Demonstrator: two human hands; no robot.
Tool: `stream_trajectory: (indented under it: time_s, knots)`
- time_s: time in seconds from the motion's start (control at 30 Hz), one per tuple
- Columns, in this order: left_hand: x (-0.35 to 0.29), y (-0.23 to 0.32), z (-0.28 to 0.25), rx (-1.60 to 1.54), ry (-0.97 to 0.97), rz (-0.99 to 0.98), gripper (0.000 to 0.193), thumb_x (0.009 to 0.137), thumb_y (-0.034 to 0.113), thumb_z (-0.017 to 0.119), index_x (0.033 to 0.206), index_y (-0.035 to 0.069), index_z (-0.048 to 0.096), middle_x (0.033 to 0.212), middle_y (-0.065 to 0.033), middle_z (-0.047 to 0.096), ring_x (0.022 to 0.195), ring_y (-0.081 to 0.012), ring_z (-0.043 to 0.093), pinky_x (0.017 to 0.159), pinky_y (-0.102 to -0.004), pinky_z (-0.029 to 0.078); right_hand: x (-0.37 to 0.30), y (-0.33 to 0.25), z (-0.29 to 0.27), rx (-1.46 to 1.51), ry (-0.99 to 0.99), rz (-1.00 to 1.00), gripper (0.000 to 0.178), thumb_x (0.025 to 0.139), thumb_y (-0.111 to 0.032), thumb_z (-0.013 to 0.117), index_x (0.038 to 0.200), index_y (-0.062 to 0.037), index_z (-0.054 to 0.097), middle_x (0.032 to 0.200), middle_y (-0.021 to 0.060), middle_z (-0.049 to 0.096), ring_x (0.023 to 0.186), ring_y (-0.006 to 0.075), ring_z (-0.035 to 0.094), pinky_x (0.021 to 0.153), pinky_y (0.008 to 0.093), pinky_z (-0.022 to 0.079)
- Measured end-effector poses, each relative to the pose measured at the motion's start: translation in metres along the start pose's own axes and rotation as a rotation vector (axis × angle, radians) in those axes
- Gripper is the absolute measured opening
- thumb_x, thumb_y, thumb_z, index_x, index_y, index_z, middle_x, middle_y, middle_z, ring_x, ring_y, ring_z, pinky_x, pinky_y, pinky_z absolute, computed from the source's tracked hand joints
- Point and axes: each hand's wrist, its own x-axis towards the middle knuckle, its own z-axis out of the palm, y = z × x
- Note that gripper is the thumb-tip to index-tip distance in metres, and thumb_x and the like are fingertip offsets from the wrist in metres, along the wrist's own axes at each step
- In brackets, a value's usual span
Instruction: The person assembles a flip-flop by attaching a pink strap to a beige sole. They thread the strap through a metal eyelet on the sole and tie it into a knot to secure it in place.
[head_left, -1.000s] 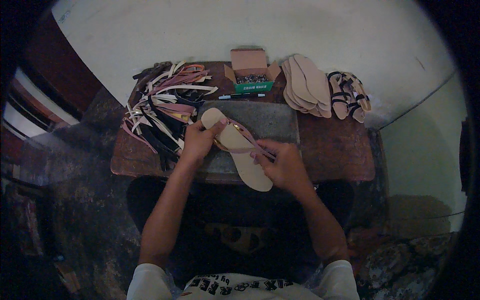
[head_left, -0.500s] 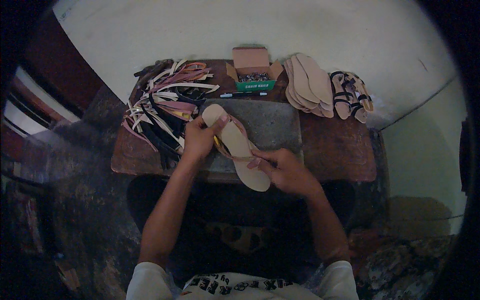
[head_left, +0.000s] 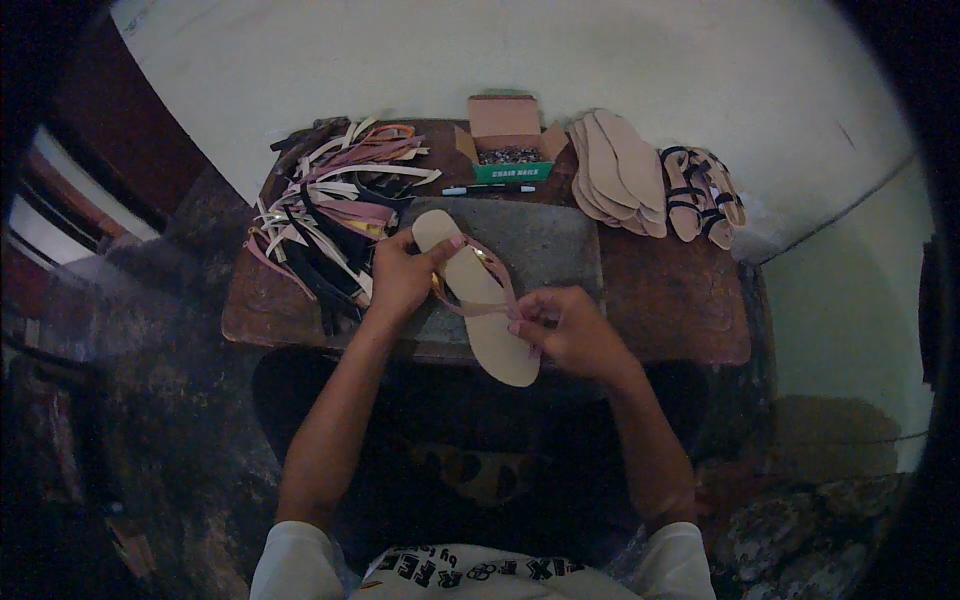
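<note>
A beige sandal sole (head_left: 497, 348) is held at a slant over the table's near edge, its narrower end pointing away from me. My left hand (head_left: 402, 280) grips that far end, with the thumb on top near the edge. Across the sole loops a dusty-pink strap (head_left: 482, 309) with a gold-coloured part along its inner side. At the sole's right edge, my right hand (head_left: 575, 330) pinches the strap between thumb and fingers. The strap's tail past that pinch is partly hidden by the fingers.
Beneath the sandal lies a grey slab (head_left: 565, 250) on the wooden table (head_left: 680, 310). A heap of loose straps (head_left: 335, 215) fills the left side. Behind are an open green box of nails (head_left: 510, 165) and a pen (head_left: 488, 189). Stacked soles (head_left: 620, 170) and black-strapped sandals (head_left: 690, 195) sit right.
The strap now stands in a more raised loop, pulled toward the sole's right edge. My right hand has shifted slightly right and up along it. The left hand keeps its grip.
</note>
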Motion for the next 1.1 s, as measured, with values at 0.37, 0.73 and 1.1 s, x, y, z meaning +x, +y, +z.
stream_trajectory:
  time_s: [0.37, 0.73, 1.1]
  knots:
    - [-0.004, 0.001, 0.005, 0.019, 0.031, 0.061, 0.029, 0.088, 0.019, 0.079, 0.104, -0.004, 0.073, 0.093, -0.0118, 0.076, 0.082, -0.0171, 0.072, 0.075, -0.0316, 0.057, 0.010, 0.017, 0.004, 0.186, -0.061, -0.040, 0.021, 0.085, -0.005, 0.078, 0.100, 0.0035, 0.067, 0.084, 0.0092, 0.069, 0.073, 0.0152, 0.067, 0.060, 0.0301, 0.056]
    - [-0.003, 0.001, 0.006, -0.015, 0.023, 0.052, 0.030, 0.088, 0.022, 0.080, 0.104, -0.003, 0.073, 0.092, -0.0112, 0.076, 0.081, -0.0174, 0.072, 0.074, -0.0316, 0.056, 0.011, 0.015, 0.005, 0.020, -0.040, -0.025, 0.015, 0.084, -0.002, 0.077, 0.095, 0.0065, 0.072, 0.078, 0.0104, 0.071, 0.065, 0.0146, 0.067, 0.060, 0.0305, 0.053]
    - [0.004, -0.010, 0.004, 0.010, 0.050, 0.062, 0.032, 0.088, 0.024, 0.079, 0.104, -0.003, 0.073, 0.091, -0.0110, 0.076, 0.079, -0.0171, 0.072, 0.073, -0.0324, 0.056, 0.011, 0.015, -0.003, -0.082, -0.090, 0.016, 0.020, 0.088, -0.012, 0.075, 0.103, 0.0009, 0.075, 0.085, 0.0051, 0.074, 0.075, 0.0105, 0.065, 0.069, 0.0291, 0.051]
